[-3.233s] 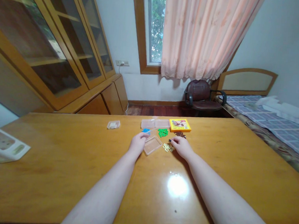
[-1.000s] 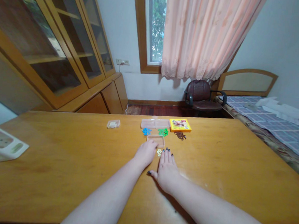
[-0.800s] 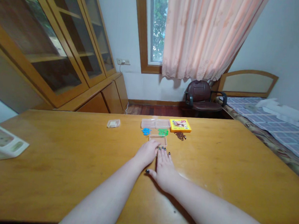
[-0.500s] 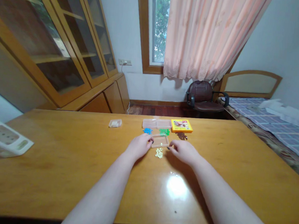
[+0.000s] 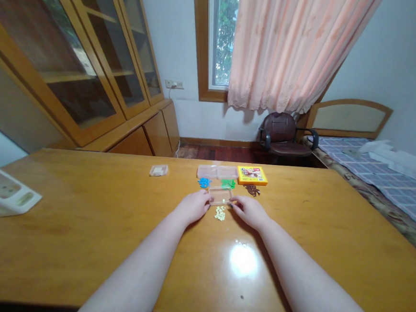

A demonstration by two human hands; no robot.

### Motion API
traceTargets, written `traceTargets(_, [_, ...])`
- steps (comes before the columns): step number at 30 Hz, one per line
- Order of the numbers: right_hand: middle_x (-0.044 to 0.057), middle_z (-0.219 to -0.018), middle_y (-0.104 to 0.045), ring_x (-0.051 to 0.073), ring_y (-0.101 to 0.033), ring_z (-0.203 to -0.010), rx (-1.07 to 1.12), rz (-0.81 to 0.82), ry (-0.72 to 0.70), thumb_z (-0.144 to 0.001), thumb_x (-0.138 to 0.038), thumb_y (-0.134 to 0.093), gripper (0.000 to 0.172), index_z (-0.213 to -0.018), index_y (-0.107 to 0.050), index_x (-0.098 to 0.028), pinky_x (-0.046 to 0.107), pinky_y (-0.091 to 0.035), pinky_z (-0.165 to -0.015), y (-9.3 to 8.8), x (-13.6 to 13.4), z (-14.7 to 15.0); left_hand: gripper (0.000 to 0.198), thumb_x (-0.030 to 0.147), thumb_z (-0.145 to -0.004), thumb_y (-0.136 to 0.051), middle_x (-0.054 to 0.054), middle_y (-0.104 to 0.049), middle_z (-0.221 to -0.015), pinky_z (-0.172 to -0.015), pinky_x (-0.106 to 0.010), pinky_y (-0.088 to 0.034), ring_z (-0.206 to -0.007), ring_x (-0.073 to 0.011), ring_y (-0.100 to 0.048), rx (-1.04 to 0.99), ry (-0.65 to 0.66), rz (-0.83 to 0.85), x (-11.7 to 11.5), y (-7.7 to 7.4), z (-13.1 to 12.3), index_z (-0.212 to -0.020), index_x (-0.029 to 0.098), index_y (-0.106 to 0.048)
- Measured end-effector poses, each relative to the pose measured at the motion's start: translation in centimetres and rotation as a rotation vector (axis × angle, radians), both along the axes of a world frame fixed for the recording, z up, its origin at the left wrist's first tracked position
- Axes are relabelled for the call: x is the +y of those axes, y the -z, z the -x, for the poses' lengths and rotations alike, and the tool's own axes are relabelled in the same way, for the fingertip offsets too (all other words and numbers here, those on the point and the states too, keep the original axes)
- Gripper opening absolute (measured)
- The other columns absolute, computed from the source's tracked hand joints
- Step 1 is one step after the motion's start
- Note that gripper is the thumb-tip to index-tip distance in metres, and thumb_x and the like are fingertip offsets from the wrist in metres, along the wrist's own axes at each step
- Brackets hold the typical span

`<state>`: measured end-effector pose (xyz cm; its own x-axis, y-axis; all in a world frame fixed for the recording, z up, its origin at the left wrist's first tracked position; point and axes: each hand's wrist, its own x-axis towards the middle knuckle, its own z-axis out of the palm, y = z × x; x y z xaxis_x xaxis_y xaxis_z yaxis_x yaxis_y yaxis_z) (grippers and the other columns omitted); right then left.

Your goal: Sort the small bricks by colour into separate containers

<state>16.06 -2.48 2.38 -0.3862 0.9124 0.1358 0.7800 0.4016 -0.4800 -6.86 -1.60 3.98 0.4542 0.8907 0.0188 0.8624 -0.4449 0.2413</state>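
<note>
A shallow clear plastic box [image 5: 220, 196] lies on the table between my two hands, with a small pale piece inside near its front edge. My left hand [image 5: 196, 206] holds its left side, thumb and fingers closed at the edge. At the right front corner, my right hand [image 5: 250, 210] has its fingers bent and pressed to the rim. A small pile of pale yellow pieces [image 5: 220, 213] is just in front of the box. Behind it are piles of blue pieces [image 5: 204, 182] and green pieces [image 5: 228, 183], with brown pieces [image 5: 252, 190] to the right.
Clear plastic trays [image 5: 217, 172] and a yellow box [image 5: 252, 175] stand along the far part of the wooden table [image 5: 116, 225]. Farther left is a small clear container [image 5: 159, 170]. A white holder [image 5: 3, 190] stands at the left edge. An office chair [image 5: 283, 135] is beyond the table.
My right hand has moved left to the clear box's right front corner. The left hand stays at the left side, its fingers slightly lower on the edge. The view has shifted slightly.
</note>
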Motion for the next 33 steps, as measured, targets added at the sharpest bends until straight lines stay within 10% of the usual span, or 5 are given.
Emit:
traceTargets(5, [0.003, -0.076, -0.068, 0.015, -0.060, -0.069, 0.041, -0.015, -0.023, -0.088, -0.033, -0.047, 0.028, -0.104, -0.066, -0.020, 0.025, -0.043, -0.067, 0.1, -1.2, 0.2, 0.025, 0.026, -0.087, -0.046, -0.005, -0.058, -0.109, -0.081, -0.027, -0.045, -0.093, -0.0176, -0.059, -0.056, -0.015, -0.063, -0.9, -0.5, -0.1, -0.108, 0.024, -0.060])
traceTargets(13, [0.001, -0.114, -0.067, 0.017, -0.063, -0.097, -0.030, 0.090, -0.090, -0.090, -0.031, -0.043, 0.034, -0.119, -0.061, -0.029, 0.027, -0.046, -0.084, 0.0, -1.5, 0.7, 0.021, 0.030, -0.088, -0.048, -0.004, -0.060, -0.099, -0.080, -0.026, -0.045, -0.090, -0.0163, -0.059, -0.094, -0.002, -0.017, -0.8, 0.4, -0.8, -0.098, 0.024, -0.066])
traceTargets(33, [0.005, -0.092, -0.071, 0.016, -0.063, -0.081, -0.131, 0.029, -0.046, -0.088, -0.030, -0.049, 0.022, -0.094, -0.067, -0.021, 0.023, -0.041, -0.070, 0.3, -0.8, 1.3, 0.016, 0.029, -0.086, -0.050, -0.003, -0.059, -0.096, -0.074, -0.025, -0.045, -0.085, -0.0162, -0.059, 0.012, 0.110, -0.060, -1.0, 0.3, -1.0, -0.091, 0.024, -0.065])
